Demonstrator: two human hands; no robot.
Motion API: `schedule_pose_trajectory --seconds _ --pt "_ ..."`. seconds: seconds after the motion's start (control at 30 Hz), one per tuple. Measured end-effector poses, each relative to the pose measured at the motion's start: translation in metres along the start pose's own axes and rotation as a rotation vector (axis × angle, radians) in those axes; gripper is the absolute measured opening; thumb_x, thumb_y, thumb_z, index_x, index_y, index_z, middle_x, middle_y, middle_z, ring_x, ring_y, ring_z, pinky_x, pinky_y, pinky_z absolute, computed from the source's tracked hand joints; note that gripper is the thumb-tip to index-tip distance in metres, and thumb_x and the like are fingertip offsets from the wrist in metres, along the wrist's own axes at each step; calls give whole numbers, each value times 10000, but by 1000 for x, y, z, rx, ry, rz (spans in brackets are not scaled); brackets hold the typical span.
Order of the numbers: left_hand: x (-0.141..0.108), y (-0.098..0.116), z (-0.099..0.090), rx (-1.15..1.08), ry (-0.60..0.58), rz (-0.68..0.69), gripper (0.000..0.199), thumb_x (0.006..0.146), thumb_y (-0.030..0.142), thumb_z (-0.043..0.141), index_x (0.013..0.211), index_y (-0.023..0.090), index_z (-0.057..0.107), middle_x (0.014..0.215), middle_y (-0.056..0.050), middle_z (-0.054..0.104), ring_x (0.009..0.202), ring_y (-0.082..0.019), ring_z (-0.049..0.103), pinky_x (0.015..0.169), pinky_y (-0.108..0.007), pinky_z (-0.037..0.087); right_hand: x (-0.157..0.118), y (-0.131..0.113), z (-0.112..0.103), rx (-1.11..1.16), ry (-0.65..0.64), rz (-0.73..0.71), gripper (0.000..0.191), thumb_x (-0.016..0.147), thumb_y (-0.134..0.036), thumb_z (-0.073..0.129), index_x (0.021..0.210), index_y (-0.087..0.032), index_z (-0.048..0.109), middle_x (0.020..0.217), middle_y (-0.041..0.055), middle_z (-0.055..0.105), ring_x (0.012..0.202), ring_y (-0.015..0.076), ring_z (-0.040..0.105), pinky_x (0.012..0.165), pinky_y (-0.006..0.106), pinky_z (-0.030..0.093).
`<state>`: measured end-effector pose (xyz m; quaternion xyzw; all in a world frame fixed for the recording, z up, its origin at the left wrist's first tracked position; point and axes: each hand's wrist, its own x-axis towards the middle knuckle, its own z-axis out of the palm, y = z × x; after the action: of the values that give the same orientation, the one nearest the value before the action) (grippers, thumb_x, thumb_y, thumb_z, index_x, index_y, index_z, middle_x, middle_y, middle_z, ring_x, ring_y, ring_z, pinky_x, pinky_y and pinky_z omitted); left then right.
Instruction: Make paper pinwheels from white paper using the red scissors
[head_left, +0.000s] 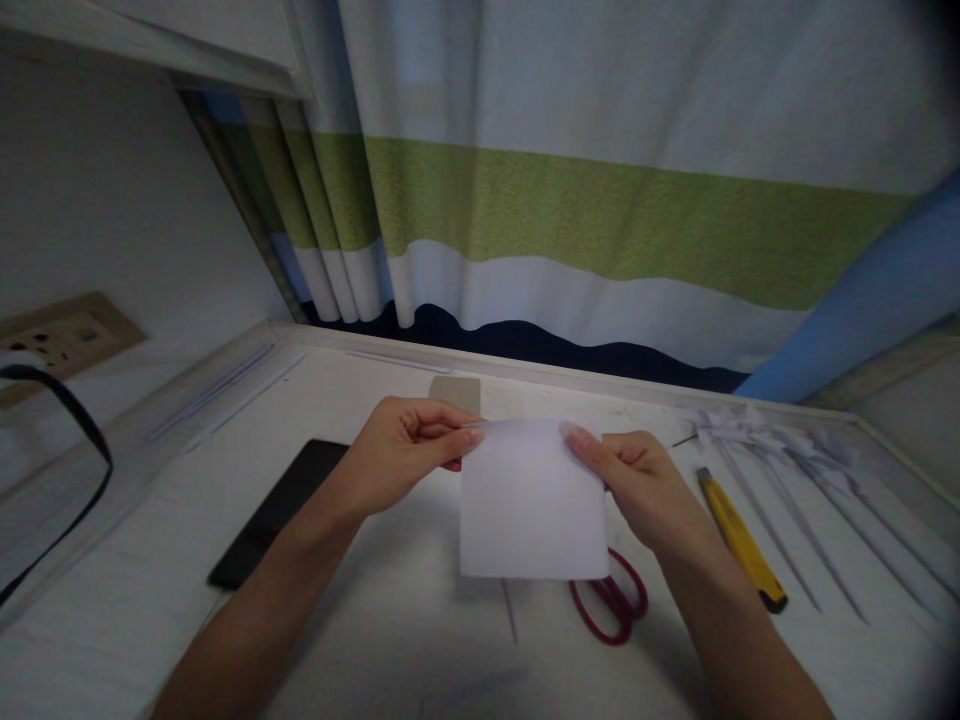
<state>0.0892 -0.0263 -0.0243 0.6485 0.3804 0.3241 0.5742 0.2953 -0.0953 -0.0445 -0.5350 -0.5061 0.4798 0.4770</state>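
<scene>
A square sheet of white paper point(534, 505) is held up above the desk between both hands. My left hand point(420, 440) pinches its upper left corner between thumb and fingers. At the upper right corner, my right hand point(626, 475) grips the sheet with the thumb on the near face. Below the paper's lower right corner show the red handles of a pair of scissors point(613, 600); the sheet hides their other end. A thin pale stick or strip point(510, 612) pokes out under the lower edge.
A black tablet-like slab point(281, 510) lies left, partly behind my forearm. A yellow utility knife point(739, 540) and several thin paper sticks with crumpled white tops point(780, 440) lie right. A beige card point(454, 393) sits behind. Curtains point(540, 210) hang at the back; a black cable point(94, 430) hangs left.
</scene>
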Motion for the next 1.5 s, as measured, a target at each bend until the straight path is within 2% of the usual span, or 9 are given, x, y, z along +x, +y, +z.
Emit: schedule_pose_trajectory --seconds 0.13,0.33,0.5,0.97,1.1,1.3,1.5 --pt "0 1 -2 25 28 15 118 659 245 649 722 147 673 652 -7 673 593 -107 602 560 -187 491 1 -1 2 -35 -64 -17 445 779 -440 504 447 -156 591 393 -2 555 377 95 474 389 212 347" --pt "-1 3 -2 37 49 17 98 657 233 652 725 168 680 651 9 675 593 -95 603 551 -160 488 3 2 5 15 -39 -20 409 783 -423 509 484 -158 597 435 -12 573 391 79 471 405 198 350" --pt "-1 6 -3 47 113 39 133 662 214 648 782 172 686 662 7 683 579 -91 603 541 -157 492 3 0 3 -28 -73 -18 431 773 -452 500 480 -152 600 418 -8 571 371 83 480 383 194 379" --pt "-3 9 -3 128 248 99 93 660 185 643 743 171 684 659 9 692 568 -99 618 511 -158 497 -1 -6 0 -81 -190 4 388 786 -396 512 500 -146 591 441 -18 569 407 72 494 430 179 401" --pt "-4 10 -2 117 254 88 71 660 172 642 718 176 683 661 19 692 566 -87 614 509 -142 488 -3 -7 0 -159 -163 -4 413 793 -402 499 470 -147 545 404 -36 517 384 61 467 409 167 367" --pt "-2 9 -7 140 257 99 91 656 193 645 737 171 681 663 5 690 573 -106 617 527 -172 501 0 -7 -2 -160 -212 -2 395 781 -410 507 487 -152 556 425 -30 522 405 74 482 429 181 384" --pt "-1 8 -9 140 239 96 115 653 212 649 755 171 679 658 2 687 580 -111 619 530 -178 505 -3 -9 -1 -201 -160 -73 412 790 -376 506 443 -155 509 409 -37 495 387 67 430 406 187 329"
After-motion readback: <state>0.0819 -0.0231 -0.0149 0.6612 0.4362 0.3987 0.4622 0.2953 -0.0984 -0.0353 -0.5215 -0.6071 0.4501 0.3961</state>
